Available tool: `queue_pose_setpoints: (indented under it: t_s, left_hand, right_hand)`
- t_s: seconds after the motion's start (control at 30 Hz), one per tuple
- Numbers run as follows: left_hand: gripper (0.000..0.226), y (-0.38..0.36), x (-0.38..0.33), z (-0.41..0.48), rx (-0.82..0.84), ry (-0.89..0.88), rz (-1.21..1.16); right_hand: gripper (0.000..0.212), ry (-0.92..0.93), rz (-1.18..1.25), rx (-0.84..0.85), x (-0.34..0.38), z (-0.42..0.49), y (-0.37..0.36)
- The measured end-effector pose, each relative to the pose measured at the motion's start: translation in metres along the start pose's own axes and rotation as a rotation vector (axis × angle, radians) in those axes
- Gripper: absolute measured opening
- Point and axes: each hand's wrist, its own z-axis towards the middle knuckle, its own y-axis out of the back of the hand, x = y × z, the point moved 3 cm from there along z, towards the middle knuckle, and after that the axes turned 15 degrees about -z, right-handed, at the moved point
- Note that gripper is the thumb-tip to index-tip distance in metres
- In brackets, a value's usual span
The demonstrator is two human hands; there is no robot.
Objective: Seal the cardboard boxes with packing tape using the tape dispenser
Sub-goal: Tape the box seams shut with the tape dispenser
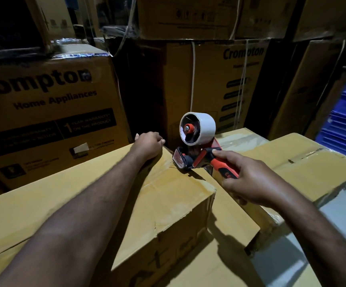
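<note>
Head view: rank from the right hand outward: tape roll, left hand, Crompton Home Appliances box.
1. Tape roll, just above the right hand.
2. Left hand, leftward, on the cardboard box far edge.
3. Crompton Home Appliances box, far left, behind.

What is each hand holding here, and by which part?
The right hand grips the tape dispenser by its red-and-black handle. The left hand holds the cardboard box at its far top edge, curled over it.

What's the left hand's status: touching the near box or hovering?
Touching. Head view: the left hand rests on the cardboard box top, fingers curled over its far edge.
</note>
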Motion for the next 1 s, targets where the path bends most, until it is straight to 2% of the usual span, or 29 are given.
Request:
queue_pose_setpoints:
  t_s: [0.13,0.3,0.53,0.7,1.0]
  left_hand:
    - [0.030,-0.016,-0.023,-0.025,0.081,-0.085,-0.183]
    - [0.031,-0.014,-0.020,-0.026,0.137,-0.037,0.007]
    - [0.036,-0.020,-0.021,-0.023,0.203,0.007,0.102]
    - [0.036,-0.023,-0.022,-0.022,0.172,0.079,0.031]
    - [0.029,-0.033,-0.044,-0.025,0.163,0.142,0.106]
  right_hand:
    - [0.079,0.025,-0.002,-0.011,0.002,0.002,0.003]
    - [0.079,0.066,0.012,0.013,0.000,0.006,-0.002]
    - [0.077,0.120,0.079,0.054,-0.024,0.003,0.000]
    - [0.078,0.137,0.084,0.085,-0.047,-0.015,0.011]
    - [0.075,0.168,0.053,0.090,-0.072,-0.046,0.017]
